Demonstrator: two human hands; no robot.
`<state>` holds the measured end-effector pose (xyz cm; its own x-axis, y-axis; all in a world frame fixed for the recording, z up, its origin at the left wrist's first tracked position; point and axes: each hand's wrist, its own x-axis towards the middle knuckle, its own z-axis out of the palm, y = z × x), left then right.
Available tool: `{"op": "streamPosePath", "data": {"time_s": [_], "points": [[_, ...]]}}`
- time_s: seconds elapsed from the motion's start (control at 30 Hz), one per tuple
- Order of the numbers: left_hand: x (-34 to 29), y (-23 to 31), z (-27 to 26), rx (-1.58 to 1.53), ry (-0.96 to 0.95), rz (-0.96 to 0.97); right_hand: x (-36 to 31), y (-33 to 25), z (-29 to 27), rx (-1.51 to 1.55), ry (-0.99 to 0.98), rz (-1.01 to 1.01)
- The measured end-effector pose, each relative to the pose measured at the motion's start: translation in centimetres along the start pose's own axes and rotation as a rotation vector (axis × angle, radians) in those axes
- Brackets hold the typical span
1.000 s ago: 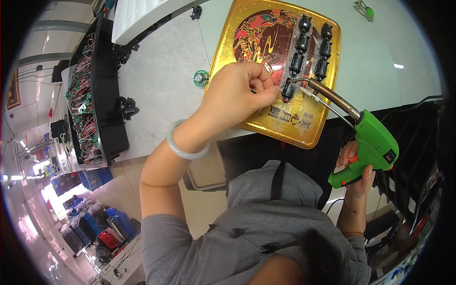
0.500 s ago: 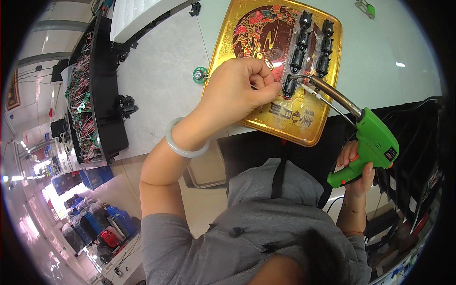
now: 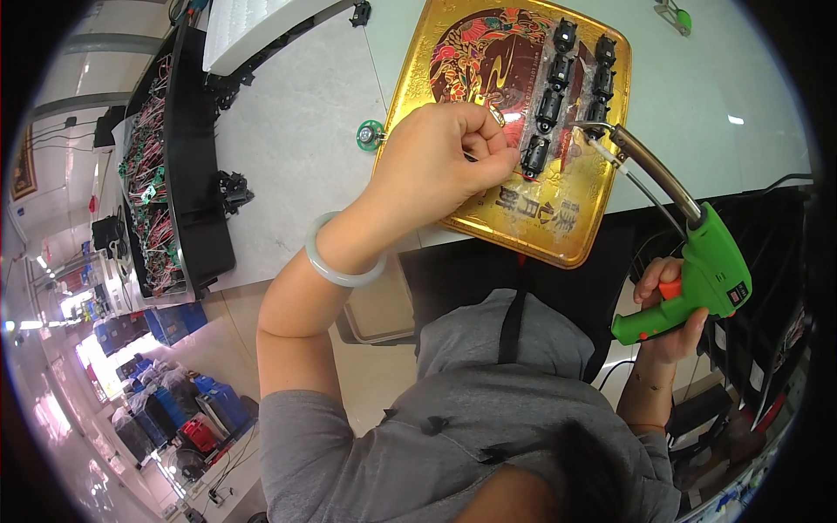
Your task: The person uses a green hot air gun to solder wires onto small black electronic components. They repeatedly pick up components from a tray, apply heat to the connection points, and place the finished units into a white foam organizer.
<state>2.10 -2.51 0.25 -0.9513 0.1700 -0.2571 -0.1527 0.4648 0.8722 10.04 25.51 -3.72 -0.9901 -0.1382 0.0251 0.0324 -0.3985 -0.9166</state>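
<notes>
My left hand (image 3: 440,166) rests on a gold tin tray (image 3: 558,235), its fingers pinched on a thin wire beside a small black part (image 3: 534,153) at the near end of a row. My right hand (image 3: 667,309) grips a green soldering gun (image 3: 708,279) by its handle, a finger near the orange trigger. The gun's long metal tip (image 3: 602,131) reaches over the tray to the black parts. Several more black parts (image 3: 575,74) lie in two rows on the tray. A pale bangle (image 3: 336,266) circles my left wrist.
A small green round piece (image 3: 370,135) lies on the grey table (image 3: 296,131) left of the tray. A black rack full of wires (image 3: 166,183) stands at the far left. A white slab (image 3: 253,30) sits at the back, a green-handled tool (image 3: 676,16) at the back right.
My left hand has edged slightly on the tray near the black part. The soldering gun's tip has stayed at the parts.
</notes>
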Motion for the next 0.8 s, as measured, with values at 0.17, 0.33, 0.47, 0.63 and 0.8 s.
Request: {"op": "streamPosePath", "data": {"time_s": [0.17,0.33,0.47,0.63,0.8], "points": [[-0.02,0.15,-0.05,0.022,0.003,-0.006,0.02,-0.03,-0.30,0.051,-0.014,0.021],[0.01,0.16,-0.04,0.025,0.007,-0.008,0.08,0.06,-0.32,0.057,-0.022,0.035],[0.01,0.13,-0.07,0.027,0.010,0.013,0.06,0.07,-0.42,0.070,-0.009,0.041],[-0.01,0.14,-0.05,0.031,0.013,0.014,0.13,-0.04,-0.47,0.077,-0.020,0.028],[-0.04,0.31,-0.46,0.034,-0.044,0.021,0.12,-0.07,-0.80,0.109,-0.043,0.022]]}}
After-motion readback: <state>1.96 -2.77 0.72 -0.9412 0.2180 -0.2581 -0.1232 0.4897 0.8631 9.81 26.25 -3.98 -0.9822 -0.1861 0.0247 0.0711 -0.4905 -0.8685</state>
